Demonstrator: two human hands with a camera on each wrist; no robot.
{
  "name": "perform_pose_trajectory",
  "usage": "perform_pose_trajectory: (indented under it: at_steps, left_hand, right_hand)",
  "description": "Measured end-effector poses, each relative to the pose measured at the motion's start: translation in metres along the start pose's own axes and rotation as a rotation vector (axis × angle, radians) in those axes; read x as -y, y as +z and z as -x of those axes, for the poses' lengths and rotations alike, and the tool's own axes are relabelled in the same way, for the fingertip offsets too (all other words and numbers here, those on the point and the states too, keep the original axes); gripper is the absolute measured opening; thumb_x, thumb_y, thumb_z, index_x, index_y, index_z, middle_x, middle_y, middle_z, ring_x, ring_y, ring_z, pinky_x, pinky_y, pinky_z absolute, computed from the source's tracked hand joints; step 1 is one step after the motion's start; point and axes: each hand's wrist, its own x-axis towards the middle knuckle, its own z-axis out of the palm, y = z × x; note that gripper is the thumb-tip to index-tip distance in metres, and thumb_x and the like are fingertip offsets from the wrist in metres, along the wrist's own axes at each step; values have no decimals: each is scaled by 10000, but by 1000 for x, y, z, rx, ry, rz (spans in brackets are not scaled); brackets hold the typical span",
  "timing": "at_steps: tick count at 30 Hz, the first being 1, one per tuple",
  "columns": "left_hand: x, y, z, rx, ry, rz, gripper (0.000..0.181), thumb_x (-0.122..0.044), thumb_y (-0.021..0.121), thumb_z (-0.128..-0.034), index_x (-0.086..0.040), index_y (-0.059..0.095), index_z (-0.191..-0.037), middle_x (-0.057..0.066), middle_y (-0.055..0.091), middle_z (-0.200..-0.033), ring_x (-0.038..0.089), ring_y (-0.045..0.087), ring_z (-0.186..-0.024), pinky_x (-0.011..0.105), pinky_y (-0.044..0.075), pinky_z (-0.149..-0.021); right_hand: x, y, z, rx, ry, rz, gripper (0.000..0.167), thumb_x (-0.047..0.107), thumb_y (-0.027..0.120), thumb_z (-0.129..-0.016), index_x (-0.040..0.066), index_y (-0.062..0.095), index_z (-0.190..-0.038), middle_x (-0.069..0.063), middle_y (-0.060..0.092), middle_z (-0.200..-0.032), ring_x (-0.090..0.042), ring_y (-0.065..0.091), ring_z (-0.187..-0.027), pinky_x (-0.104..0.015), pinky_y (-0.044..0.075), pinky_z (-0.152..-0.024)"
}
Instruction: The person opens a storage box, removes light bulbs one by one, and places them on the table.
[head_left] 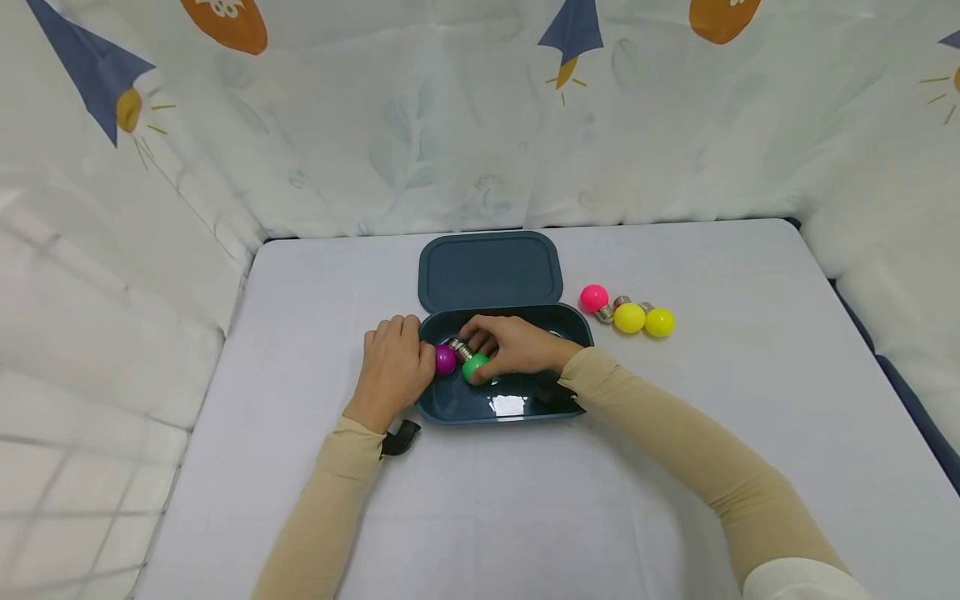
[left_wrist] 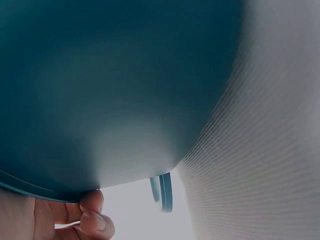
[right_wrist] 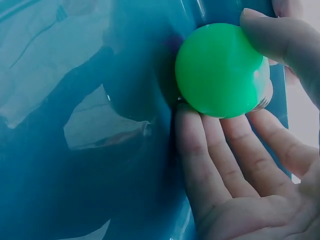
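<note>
A dark blue plastic box sits on the table, its left rim gripped by my left hand. In the left wrist view the fingers curl at the rim, beside the box's outer wall. Inside the box, my right hand holds a green light bulb between thumb and fingers; the right wrist view shows the round green end, with its screw base mostly hidden. A purple light bulb lies left of it, against the box's left side. Metal screw bases show between the two bulbs.
Behind the box lies its flat dark blue lid. Right of the lid are a pink bulb, a yellow bulb and a second yellow bulb. A white cloth covers the table; patterned curtains surround it.
</note>
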Motion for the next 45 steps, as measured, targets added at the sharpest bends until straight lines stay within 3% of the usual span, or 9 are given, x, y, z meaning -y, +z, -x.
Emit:
perform_pose_trajectory:
  at_steps: [34, 45]
  left_hand:
    - [0, 1, -1, -7, -2, 2, 152, -153, 501, -917, -11, 519, -867, 144, 510, -777, 343, 487, -749, 450, 361, -709]
    - [0, 0, -1, -11, 1, -11, 156, -152, 503, -919, -5, 524, -874, 149, 510, -781, 341, 478, -746, 454, 366, -711]
  right_hand:
    - [1, -10, 9, -21, -114, -162, 582, 152, 838, -823, 171, 573, -1341, -81, 630, -1241, -213, 650, -1098, -334, 578, -989]
    - [1, -16, 11, -75, -173, -256, 548, 103, 822, -843, 151, 576, -1329, -102, 623, -1225, -248, 658, -1092, -314, 591, -957]
